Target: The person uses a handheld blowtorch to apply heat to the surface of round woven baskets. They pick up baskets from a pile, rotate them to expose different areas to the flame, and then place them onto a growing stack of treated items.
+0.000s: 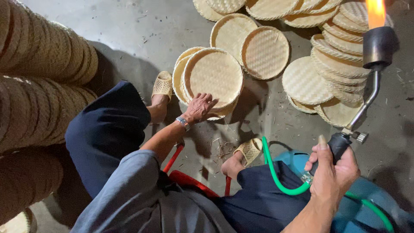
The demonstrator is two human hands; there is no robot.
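left hand (199,108): fingers spread loosely, resting flat on the near rim of a round woven bamboo tray (214,74); touching it, not gripping.
right hand (331,172): fingers clenched around the black handle of a gas torch (371,73), thumb raised along the grip.
torch: bent metal tube, dark cylindrical head, orange flame at its far end; a smooth green hose (276,172) curved from the handle.
tray: pale, shallow, fine plaited weave with a bound rim, leaning on a few like it, on the floor (142,30) just beyond the feet.
other trays (332,64): overlapping piles to the far right.
left side: tall ribbed stacks of trays (39,86) on edge.
floor: grey concrete, scattered with straw bits.
person: dark trousers, woven slippers (163,84), red stool (189,179).
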